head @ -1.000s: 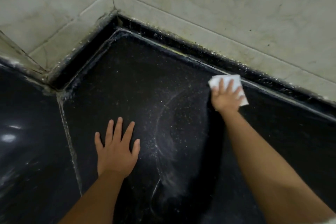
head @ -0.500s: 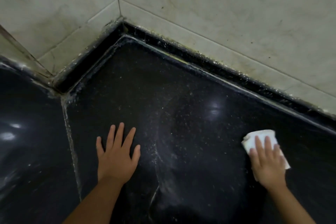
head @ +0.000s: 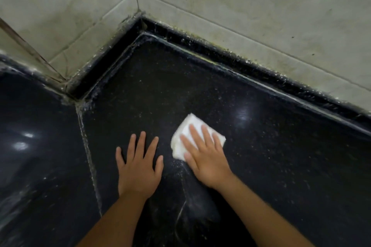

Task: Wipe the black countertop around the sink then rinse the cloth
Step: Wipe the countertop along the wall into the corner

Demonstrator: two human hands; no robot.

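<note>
The black countertop [head: 271,156] fills the lower part of the head view, speckled with fine white residue. A folded white cloth [head: 187,129] lies flat on it near the middle. My right hand [head: 204,156] presses down on the cloth with its fingers spread over it. My left hand [head: 138,168] rests flat on the countertop just left of the cloth, fingers apart, holding nothing. A wet streak runs down the surface below my right hand. No sink is in view.
Pale tiled walls [head: 241,6] meet in a corner at the top, with a raised black ledge [head: 220,50] along their base. A grimy seam [head: 88,146] splits the countertop into a left slab [head: 36,166] and the right one.
My right hand has slid the cloth from the back ledge out to the right, then leftward to just beside my left hand. My left hand has stayed flat in place.
</note>
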